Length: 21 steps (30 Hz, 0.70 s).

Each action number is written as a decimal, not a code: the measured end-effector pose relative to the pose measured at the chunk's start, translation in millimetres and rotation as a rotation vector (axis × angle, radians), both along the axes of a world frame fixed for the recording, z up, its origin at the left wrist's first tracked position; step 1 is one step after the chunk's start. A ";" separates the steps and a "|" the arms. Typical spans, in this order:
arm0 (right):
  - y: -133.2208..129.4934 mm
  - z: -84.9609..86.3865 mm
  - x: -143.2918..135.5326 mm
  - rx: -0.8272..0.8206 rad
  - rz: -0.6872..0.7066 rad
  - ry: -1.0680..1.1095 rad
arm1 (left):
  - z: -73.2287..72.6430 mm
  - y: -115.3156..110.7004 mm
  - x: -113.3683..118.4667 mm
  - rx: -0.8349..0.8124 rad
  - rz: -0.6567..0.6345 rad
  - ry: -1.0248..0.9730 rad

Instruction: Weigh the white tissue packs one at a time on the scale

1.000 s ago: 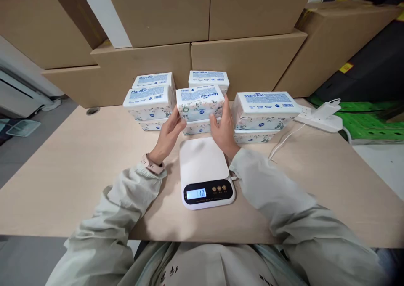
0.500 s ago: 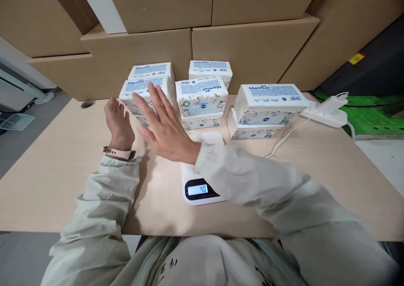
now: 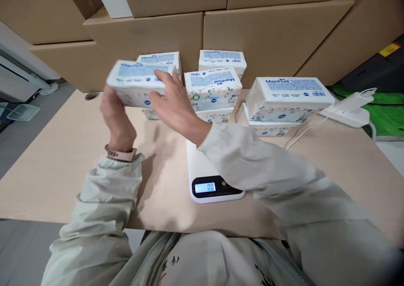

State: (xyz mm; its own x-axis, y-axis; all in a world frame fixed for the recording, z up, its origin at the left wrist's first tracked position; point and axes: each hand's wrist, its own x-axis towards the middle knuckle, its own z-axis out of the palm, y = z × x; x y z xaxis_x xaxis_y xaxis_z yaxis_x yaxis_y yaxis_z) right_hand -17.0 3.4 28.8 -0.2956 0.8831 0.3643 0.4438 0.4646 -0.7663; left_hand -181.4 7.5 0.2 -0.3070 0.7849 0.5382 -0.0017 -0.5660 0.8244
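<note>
A white, brick-shaped tissue pack in soft printed plastic wrap [image 3: 139, 82] is held up above the left part of the pale wood-grain surface [image 3: 69, 164], one end higher than the other and slightly blurred. The bare left hand with a pink watch strap [image 3: 118, 117] grasps its left end from below, those fingers largely hidden behind the wrap; the bare right hand [image 3: 176, 105] grips the right end, fingers spread over the top and front.

The likeliest fault, I judge, is a slip: the wrap looks smooth and the contents yielding, so an uneven squeeze at the ends could let the middle sag or one corner drop. A matching floral pack [image 3: 150, 114] shows just below, and whether the two touch cannot be told. A white tissue pack at the back left [image 3: 159, 59] sits close behind, so a backward swing could knock it.

The right hand is also just beside the middle two-pack stack [image 3: 213, 90]; a careless elbow or wrist turn might shove its upper pack askew.

The grey-green right sleeve [image 3: 252, 164] crosses over the flat white digital scale [image 3: 202, 164], hiding part of its buttons. Its lit display [image 3: 205, 187] reads 0.0, but a sagging cuff could press the plate or a button and falsify that figure.
</note>
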 end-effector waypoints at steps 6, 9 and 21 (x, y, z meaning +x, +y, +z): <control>-122.6 38.9 108.8 0.128 0.142 0.009 | 29.1 -128.9 50.1 0.058 -0.048 0.001; -167.9 16.5 153.4 0.053 0.085 -0.071 | -2.3 -174.5 74.5 -0.043 -0.109 0.012; -179.4 -76.8 191.4 -0.013 0.015 0.056 | -66.6 -177.3 94.7 -0.358 -0.245 -0.057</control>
State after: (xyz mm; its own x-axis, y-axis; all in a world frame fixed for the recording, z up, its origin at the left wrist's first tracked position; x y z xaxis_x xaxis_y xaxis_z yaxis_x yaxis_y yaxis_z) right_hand 174.4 -176.0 -48.0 -0.2884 0.8835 0.3690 0.3926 0.4606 -0.7960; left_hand -86.7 -169.8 -66.3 -0.1101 0.9723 0.2061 -0.1513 -0.2214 0.9634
